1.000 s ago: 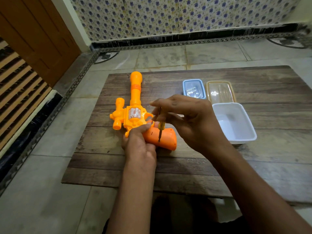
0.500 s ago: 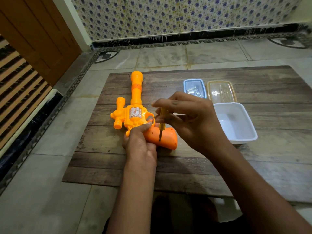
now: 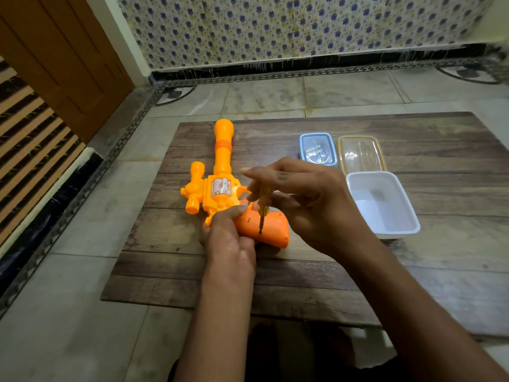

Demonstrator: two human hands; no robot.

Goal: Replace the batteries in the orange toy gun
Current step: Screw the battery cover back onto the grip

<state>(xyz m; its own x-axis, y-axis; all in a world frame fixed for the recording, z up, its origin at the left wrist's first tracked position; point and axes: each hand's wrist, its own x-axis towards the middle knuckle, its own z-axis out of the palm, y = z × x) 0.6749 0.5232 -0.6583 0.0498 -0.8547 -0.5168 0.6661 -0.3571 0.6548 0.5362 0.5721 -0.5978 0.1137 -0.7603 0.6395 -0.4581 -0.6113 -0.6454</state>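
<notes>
The orange toy gun [image 3: 220,186] lies flat on the wooden board [image 3: 385,271], barrel pointing away from me, its darker orange grip toward me. My left hand [image 3: 230,235] grips the gun where body and grip meet, thumb pressed on top. My right hand [image 3: 308,202] pinches a small yellow-handled screwdriver [image 3: 263,205] upright. The tip stands on the grip's side. No batteries are visible.
To the right stand a white plastic tub [image 3: 385,205], a clear lid with a yellow rim [image 3: 360,153] and a small blue-rimmed box [image 3: 318,148] with something inside. The board lies on a tiled floor; a wooden door is at the left.
The screwdriver stays on the grip while my right hand's fingers shift slightly around its handle. The gun and my left hand stay put.
</notes>
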